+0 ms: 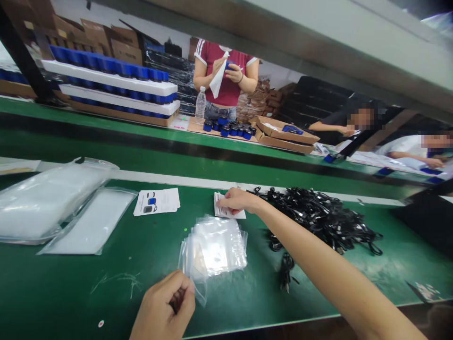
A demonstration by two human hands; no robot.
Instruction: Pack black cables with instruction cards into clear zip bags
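Plastic bags (214,245), stacked mid-table, are pinched at the near corner between the closed thumb and fingers of the left hand (163,314). Right hand (238,200) fingertips touch a small card (228,212); whether they grip it cannot be determined. Black cables (318,219) lie just beside it on the green table (141,269).

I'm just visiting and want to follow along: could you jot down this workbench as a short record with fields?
Left hand: pinches a corner of the clear bags
Right hand: fingertips on white cards
Beside right arm: black cables
Further left: leaflets, large plastic bags
Surface: green table
Across: person wiping with white cloth
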